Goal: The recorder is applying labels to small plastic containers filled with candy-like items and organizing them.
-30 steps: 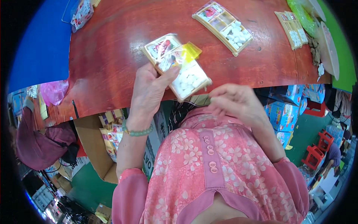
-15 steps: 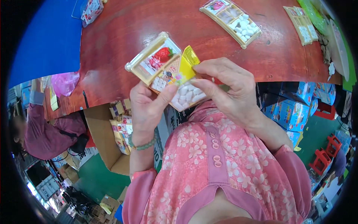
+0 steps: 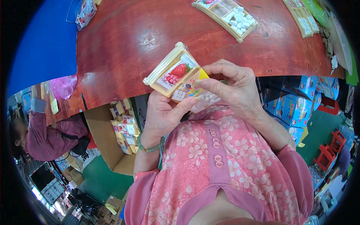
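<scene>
Between my hands, just off the table's near edge, is a cream plastic compartment tray (image 3: 154, 79). A strawberry-printed sachet (image 3: 174, 75) sits in one compartment, and white marshmallow-like pieces (image 3: 207, 100) show at the other end. Around its middle lies a yellow printed card sleeve (image 3: 193, 86). My left hand (image 3: 165, 112) is closed on the tray's near side, thumb on top by the white pieces. My right hand (image 3: 234, 84) grips the sleeve and tray from the right, thumb pressing the card's face; its other fingers are partly hidden behind.
A similar tray (image 3: 222, 21) with white pieces lies farther on the red table (image 3: 120, 48), another tray (image 3: 294, 15) at far right. Below left, an open carton (image 3: 103, 140) holds packed trays. Blue printed boxes (image 3: 288, 108) stand below right. A person in a purple sleeve (image 3: 52, 131) works at left.
The tray has moved right and turned slightly. The yellow card flap that stood up is now folded down, with my right thumb over it.
</scene>
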Demonstrator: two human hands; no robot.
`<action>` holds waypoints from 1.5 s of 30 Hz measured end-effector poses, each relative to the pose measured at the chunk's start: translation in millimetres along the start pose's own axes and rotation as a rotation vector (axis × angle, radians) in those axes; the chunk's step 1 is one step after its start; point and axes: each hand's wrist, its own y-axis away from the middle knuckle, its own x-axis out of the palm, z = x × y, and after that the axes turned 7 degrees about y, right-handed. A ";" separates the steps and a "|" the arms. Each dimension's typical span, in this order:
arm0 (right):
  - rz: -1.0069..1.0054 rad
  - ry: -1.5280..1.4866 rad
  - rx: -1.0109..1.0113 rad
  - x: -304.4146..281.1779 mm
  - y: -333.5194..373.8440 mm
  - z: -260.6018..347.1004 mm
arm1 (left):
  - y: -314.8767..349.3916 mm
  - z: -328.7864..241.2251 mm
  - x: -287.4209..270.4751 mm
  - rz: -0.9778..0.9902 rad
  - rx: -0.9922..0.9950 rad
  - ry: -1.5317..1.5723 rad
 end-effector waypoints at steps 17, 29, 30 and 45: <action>0.091 -0.174 0.022 -12.3 9.4 -3.8 | -7.3 12.7 4.1 -0.121 -0.050 0.255; 0.185 0.011 -0.087 -21.6 9.7 -11.8 | -13.3 0.2 6.3 -0.054 -0.087 0.098; 0.187 0.047 -0.142 -21.5 9.6 -13.5 | -13.0 -0.9 6.0 -0.059 -0.084 0.100; 0.134 -0.590 0.102 -19.8 18.5 -19.9 | -19.7 0.5 -33.6 0.145 -0.063 0.307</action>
